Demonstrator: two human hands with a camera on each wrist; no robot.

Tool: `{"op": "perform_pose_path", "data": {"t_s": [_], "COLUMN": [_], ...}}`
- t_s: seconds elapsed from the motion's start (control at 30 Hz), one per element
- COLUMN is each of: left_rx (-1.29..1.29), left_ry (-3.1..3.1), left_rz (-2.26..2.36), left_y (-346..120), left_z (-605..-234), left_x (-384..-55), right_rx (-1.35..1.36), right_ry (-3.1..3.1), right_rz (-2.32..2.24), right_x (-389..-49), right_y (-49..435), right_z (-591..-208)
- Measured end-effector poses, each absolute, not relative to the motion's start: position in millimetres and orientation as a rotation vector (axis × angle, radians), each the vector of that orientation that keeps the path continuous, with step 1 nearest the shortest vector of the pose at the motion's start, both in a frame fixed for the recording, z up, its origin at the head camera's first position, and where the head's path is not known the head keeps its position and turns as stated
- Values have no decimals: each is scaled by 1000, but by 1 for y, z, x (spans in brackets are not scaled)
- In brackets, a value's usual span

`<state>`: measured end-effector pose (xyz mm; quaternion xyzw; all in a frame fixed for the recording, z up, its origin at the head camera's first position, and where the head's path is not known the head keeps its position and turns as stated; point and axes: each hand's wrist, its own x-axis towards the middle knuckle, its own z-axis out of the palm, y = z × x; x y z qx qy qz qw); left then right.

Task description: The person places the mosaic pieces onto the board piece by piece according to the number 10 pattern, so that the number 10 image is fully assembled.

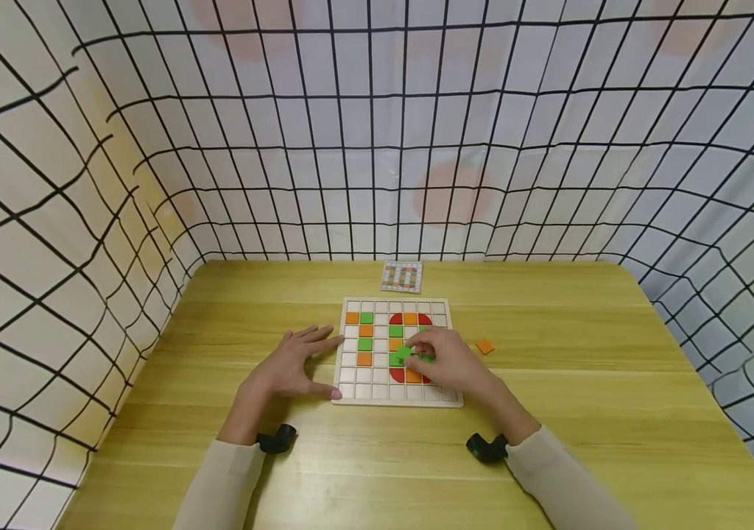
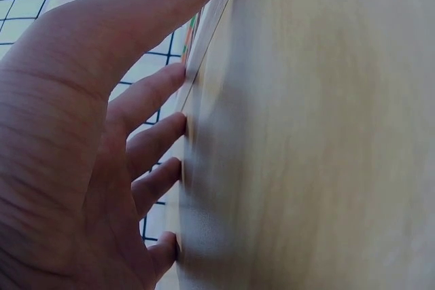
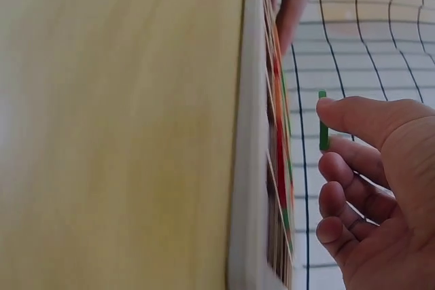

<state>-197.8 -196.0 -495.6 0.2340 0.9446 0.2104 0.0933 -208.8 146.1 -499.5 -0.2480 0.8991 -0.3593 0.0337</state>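
Observation:
A white gridded board [image 1: 377,394] with a pale wooden rim lies on the table, orange, green and red tiles set in some of its squares. Above its right half, my right hand [image 1: 446,359] pinches a green square tile [image 1: 403,352] between thumb and index finger. In the right wrist view that green tile [image 3: 323,121] shows edge-on, raised off the board. My left hand [image 1: 291,364] is spread at the board's left edge, thumb at the near corner and index fingertip on the side. Its other fingertips touch the tabletop in the left wrist view. My right hand covers part of the tiled area.
One loose orange tile [image 1: 485,346] lies on the table right of the board. Behind the board is a small card [image 1: 401,277] printed with a coloured grid pattern. Black netting [image 1: 377,147] over pale cloth surrounds the wooden table [image 1: 582,353] at the back and sides.

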Motion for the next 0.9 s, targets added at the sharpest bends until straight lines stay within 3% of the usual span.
{"op": "perform_pose_path", "data": {"t_s": [0.9], "left_rx": [681], "left_ry": [2799], "left_rz": [632], "left_y": [-194], "left_z": [-492], "left_x": [-197], "right_rx": [-946], "right_ry": [2670], "right_rz": [-1045], "right_x": [-196], "right_y": [86], "right_z": [-505]}}
